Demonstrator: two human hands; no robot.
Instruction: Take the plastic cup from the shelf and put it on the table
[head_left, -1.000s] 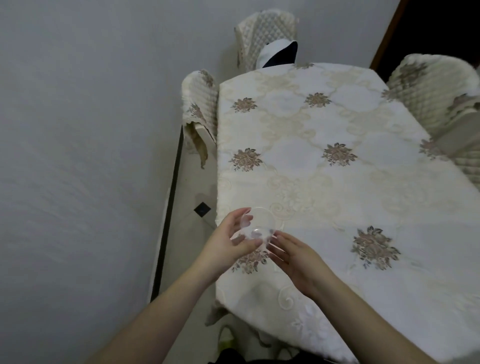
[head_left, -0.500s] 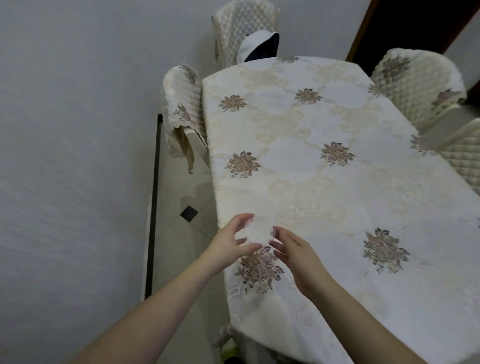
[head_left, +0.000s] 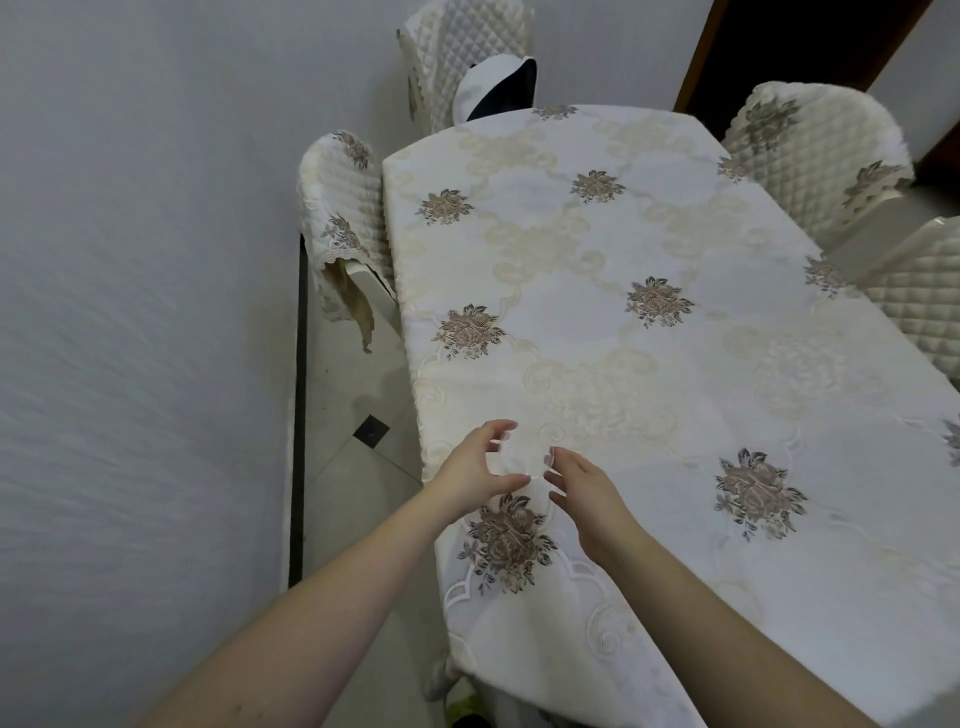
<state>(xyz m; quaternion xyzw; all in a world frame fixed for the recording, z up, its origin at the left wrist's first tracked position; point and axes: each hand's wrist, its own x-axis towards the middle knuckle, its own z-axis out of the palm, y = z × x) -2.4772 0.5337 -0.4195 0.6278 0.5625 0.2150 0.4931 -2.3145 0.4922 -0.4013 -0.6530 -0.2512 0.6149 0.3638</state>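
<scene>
The clear plastic cup (head_left: 521, 457) is hard to make out against the white, flower-embroidered tablecloth (head_left: 649, 364). It is low over or resting on the table near its left edge; I cannot tell which. My left hand (head_left: 475, 470) curls around the cup's left side, with the thumb below and the fingers above its rim. My right hand (head_left: 584, 491) is just to the cup's right, fingers spread, their tips at or almost at its rim. No shelf is in view.
Quilted cream chairs stand around the table: one at its left side (head_left: 345, 208), one at the far end (head_left: 467, 57) with a dark-and-white item on it, two on the right (head_left: 821, 150). A grey wall (head_left: 145, 312) runs close along the left, over a tiled floor strip.
The cup has come down from just above the table's corner to the cloth, both hands following it. The view has shifted so the table sits lower and further right.
</scene>
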